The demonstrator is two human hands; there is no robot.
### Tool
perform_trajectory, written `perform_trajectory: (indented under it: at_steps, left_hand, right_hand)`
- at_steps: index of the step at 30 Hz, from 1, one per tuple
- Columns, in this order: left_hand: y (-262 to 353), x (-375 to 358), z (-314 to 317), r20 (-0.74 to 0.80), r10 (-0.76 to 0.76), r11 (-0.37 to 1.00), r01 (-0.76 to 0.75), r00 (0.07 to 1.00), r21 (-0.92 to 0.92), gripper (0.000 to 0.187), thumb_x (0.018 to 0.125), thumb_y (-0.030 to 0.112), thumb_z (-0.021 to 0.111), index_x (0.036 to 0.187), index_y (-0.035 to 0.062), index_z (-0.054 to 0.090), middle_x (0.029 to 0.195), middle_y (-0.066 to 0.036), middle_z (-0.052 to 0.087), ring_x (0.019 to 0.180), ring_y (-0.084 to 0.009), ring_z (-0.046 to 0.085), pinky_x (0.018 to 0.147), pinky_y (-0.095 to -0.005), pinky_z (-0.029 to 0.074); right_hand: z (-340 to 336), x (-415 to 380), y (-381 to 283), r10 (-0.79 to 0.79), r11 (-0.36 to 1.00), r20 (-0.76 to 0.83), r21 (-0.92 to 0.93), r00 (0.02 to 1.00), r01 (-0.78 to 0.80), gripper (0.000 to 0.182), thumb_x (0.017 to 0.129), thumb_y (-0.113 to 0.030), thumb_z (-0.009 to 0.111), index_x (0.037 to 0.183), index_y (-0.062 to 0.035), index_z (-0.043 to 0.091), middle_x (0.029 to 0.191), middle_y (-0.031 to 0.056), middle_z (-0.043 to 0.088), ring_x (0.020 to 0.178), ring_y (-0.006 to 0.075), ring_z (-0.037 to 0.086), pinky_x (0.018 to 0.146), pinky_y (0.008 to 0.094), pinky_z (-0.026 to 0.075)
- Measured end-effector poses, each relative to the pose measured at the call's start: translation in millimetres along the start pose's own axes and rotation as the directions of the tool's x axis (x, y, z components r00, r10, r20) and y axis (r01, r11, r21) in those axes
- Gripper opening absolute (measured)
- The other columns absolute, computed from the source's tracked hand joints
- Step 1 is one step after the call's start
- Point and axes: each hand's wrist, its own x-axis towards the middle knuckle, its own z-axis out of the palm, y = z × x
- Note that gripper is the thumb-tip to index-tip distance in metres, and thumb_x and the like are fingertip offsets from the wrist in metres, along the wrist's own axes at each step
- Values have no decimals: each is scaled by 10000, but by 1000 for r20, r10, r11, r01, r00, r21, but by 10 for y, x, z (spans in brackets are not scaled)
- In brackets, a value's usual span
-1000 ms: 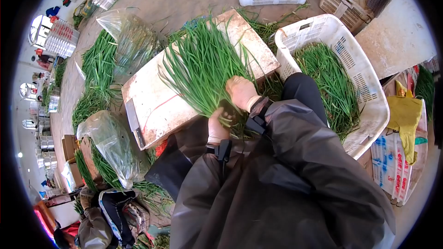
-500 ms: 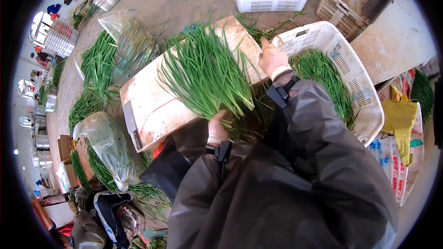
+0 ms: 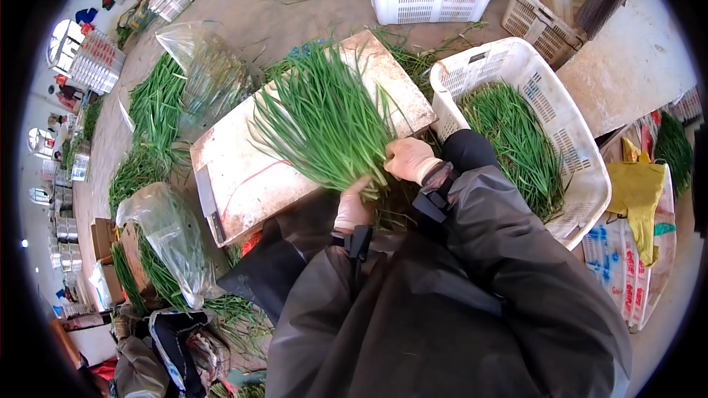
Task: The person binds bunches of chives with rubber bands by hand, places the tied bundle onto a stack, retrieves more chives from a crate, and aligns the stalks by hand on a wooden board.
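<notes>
A loose bunch of long green chives point(image 3: 317, 121) fans out across a worn pale board point(image 3: 236, 155), its pale stem ends toward me. My left hand point(image 3: 354, 206) is closed around the lower stems at the board's near edge. At the right side of the same stem ends, my right hand point(image 3: 413, 160) has its fingers curled in a pinch against the stalks; the exact stems between its fingertips are hidden. Both hands look gloved. Just right of my right hand stands a white plastic basket point(image 3: 601, 191) with more chives point(image 3: 509, 144) lying inside.
Clear plastic bags point(image 3: 166, 232) and heaped chives point(image 3: 156, 103) lie to the left. White crates point(image 3: 435, 1) are stacked ahead, beside a beige crate point(image 3: 542, 22). A yellow cloth point(image 3: 636, 191) hangs at right. Another person's legs point(image 3: 144, 368) show at lower left.
My right hand has come down and left from beside the basket rim to the stem ends. My left hand keeps its hold on the bunch.
</notes>
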Motion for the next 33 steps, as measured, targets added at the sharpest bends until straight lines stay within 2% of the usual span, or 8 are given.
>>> perform_trajectory:
  at_steps: [3, 4, 8, 11, 12, 16, 21, 33]
  left_hand:
    - [40, -8, 18, -18, 3, 1000, -2, 1000, 13, 268, 928, 142, 638, 1186, 78, 674, 1180, -72, 712, 1146, -268, 633, 1025, -519, 491]
    - [83, -52, 31, -56, -6, 1000, 7, 998, 27, 270, 923, 137, 637, 1183, 69, 671, 1172, -76, 713, 1163, -269, 631, 1026, -514, 496]
    - [153, -125, -5, -87, -30, 998, 26, 996, -49, 254, 912, 123, 610, 1141, 29, 666, 1093, -115, 719, 1072, -285, 668, 961, -494, 533]
    - [174, -147, -25, -94, 36, 997, -29, 995, 72, 255, 926, 150, 593, 1129, 18, 670, 1054, -121, 721, 919, -277, 673, 899, -467, 544]
    - [150, -128, -126, -36, 89, 979, -81, 995, 189, 267, 930, 158, 591, 1142, 17, 669, 1046, -118, 722, 900, -270, 668, 888, -460, 545]
    - [72, 102, -512, 125, 154, 909, -190, 980, 372, 352, 960, 221, 602, 1268, 57, 651, 1114, -94, 730, 923, -248, 650, 887, -432, 539]
    - [145, -90, -111, 63, -13, 987, 23, 998, -161, 439, 994, 320, 669, 1359, 88, 592, 1344, -71, 650, 1244, -265, 595, 1093, -445, 464]
    - [192, -111, -209, -47, -14, 999, 16, 999, 35, 186, 970, 116, 667, 1154, 125, 689, 1074, -11, 722, 1121, -195, 649, 938, -408, 500]
  right_hand:
    - [-140, 60, 114, -21, 804, 101, 593, 995, -43, 289, 860, -279, 689, 1007, -33, 734, 896, 178, 737, 836, 269, 718, 798, 367, 559]
    - [-185, 45, 89, 64, 570, 176, 801, 982, -181, 338, 857, -319, 714, 1011, -18, 725, 857, 181, 727, 779, 245, 690, 780, 363, 547]
    - [-108, 172, 287, 259, 924, -191, 335, 947, -185, 125, 944, -148, 670, 967, -27, 683, 770, 105, 690, 762, 217, 737, 654, 334, 537]
    - [-227, 109, 30, 252, 598, -194, 802, 948, 5, 101, 944, -139, 665, 984, -46, 662, 821, 146, 718, 773, 312, 726, 678, 375, 552]
    - [-236, 102, -29, 206, 550, -249, 830, 946, 99, 81, 977, -39, 628, 1052, -10, 616, 794, 29, 637, 687, 129, 648, 635, 298, 532]
    - [-4, -60, -224, 67, 870, -576, 433, 815, 235, 104, 928, -166, 656, 1009, -101, 657, 854, 190, 707, 801, 396, 705, 722, 456, 570]
    - [519, -357, -511, -124, 937, -353, 265, 927, 226, 239, 885, -190, 629, 1094, -78, 657, 982, 156, 715, 909, 371, 694, 798, 456, 567]
    - [32, -241, -218, -220, 888, -54, 403, 974, 223, 398, 815, -271, 762, 1134, -42, 700, 926, 155, 756, 888, 319, 740, 831, 403, 579]
